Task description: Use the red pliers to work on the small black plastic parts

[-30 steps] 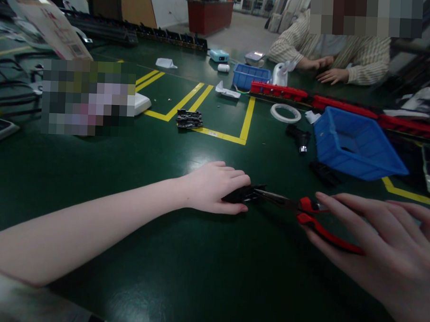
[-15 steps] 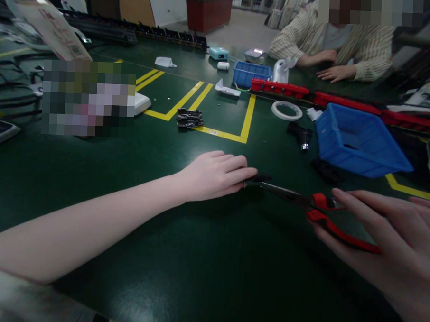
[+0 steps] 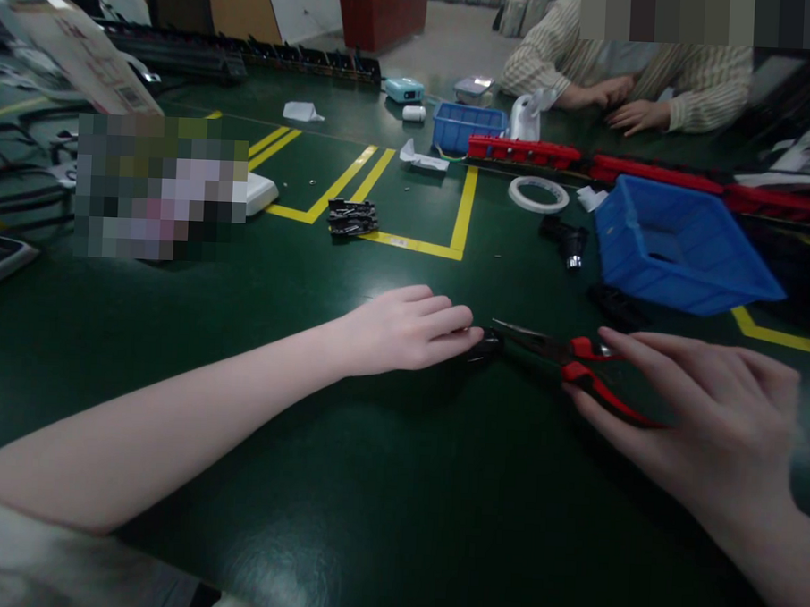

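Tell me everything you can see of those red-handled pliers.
The pliers have long, slim, metal-looking jaws tapering toward the tip, and red handles that look coated in plastic or rubber. The right hand holds them with the handles spread apart, partly hiding the handles. They point toward the left hand, over the green table. The tip is close to the black piece at the left hand; whether they touch is unclear.

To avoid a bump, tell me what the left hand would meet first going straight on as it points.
Beyond the black part it holds, the left hand would probably meet the red-handled pliers first, though depth is unclear.
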`<state>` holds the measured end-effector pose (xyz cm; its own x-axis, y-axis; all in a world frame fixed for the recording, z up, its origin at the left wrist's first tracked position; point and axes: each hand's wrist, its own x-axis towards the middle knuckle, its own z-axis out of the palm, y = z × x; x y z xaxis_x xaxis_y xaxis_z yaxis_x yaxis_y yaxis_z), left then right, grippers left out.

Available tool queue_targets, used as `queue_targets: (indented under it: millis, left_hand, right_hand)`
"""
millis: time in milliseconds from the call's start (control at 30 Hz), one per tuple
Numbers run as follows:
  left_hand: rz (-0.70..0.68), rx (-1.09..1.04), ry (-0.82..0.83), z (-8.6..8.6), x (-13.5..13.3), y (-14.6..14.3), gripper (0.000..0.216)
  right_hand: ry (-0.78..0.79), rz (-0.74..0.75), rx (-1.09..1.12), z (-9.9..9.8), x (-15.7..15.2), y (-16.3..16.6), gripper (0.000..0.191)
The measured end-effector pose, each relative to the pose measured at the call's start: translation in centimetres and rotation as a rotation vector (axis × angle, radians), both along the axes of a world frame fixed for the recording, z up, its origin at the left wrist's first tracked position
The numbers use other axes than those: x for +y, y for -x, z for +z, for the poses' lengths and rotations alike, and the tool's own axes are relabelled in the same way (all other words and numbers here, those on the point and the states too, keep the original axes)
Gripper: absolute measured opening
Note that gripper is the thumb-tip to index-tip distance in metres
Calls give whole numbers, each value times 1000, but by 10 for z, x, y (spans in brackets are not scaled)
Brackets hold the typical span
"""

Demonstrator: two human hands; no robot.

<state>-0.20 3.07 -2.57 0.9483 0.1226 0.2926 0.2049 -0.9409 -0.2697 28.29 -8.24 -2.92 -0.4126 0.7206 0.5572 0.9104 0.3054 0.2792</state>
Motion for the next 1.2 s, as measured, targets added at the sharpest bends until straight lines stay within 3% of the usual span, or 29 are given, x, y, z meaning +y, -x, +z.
queue_targets:
  millis: [200,400,533,700,867,933,1067,1200]
  left_hand:
    - [245,-155,339,-4,11,10,24]
    - [461,-88,658,4,10,25,34]
    - [496,-11,640,10,6,35,43]
    - [488,46,560,10,9,43,53]
    - [455,-63,539,3,14,42,76]
    - [446,-73,563,0,14,36,86]
    - [432,-112,651,-4,11,22,80]
    - [357,-155,712,-7,9,15,69]
  right_hand:
    - [130,-56,162,-4,2,-1,49]
    - [317,-63,320,-14,6,4,44]
    - [390,-56,380,-19,9,6,45]
    - [358,-29,325,-17,11,7,45]
    - [175,190,95,-8,6,31,37]
    - [213,282,100,-7,5,46,35]
    - [373,315,227,-8,6,69,18]
    - [376,319,214,-7,10,76,10]
